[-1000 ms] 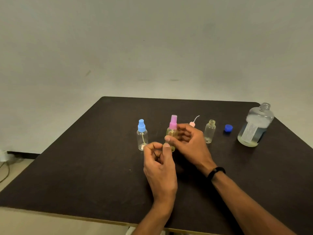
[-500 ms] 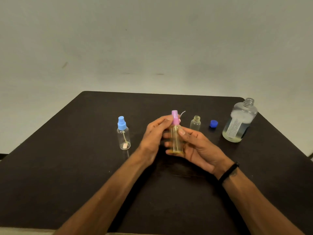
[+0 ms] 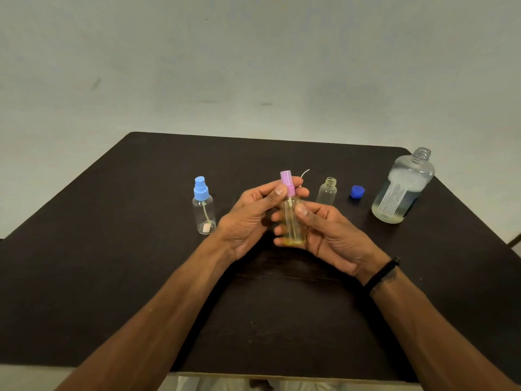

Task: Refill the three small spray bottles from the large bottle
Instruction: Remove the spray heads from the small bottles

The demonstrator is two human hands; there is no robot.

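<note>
A small clear spray bottle with a pink top (image 3: pixel 293 221) is held upright above the dark table (image 3: pixel 141 263), with yellowish liquid at its bottom. My right hand (image 3: pixel 327 232) grips its body. My left hand (image 3: pixel 251 218) pinches the pink spray head between thumb and fingers. To the left stands a small bottle with a blue spray top (image 3: pixel 203 206). Right of my hands stands a small bottle with no cap (image 3: pixel 327 191). The large clear bottle (image 3: pixel 401 187) stands uncapped at the far right, partly filled. A thin white spray tube (image 3: pixel 305 173) shows behind my fingers.
A blue cap (image 3: pixel 357 191) lies on the table between the capless small bottle and the large bottle. A black band (image 3: pixel 382 273) sits on my right wrist. A pale wall rises behind the table's far edge.
Both hands have lifted the pink-topped bottle off the table. My left hand moved from a loose fist near the bottle to pinching its pink head. The view has shifted.
</note>
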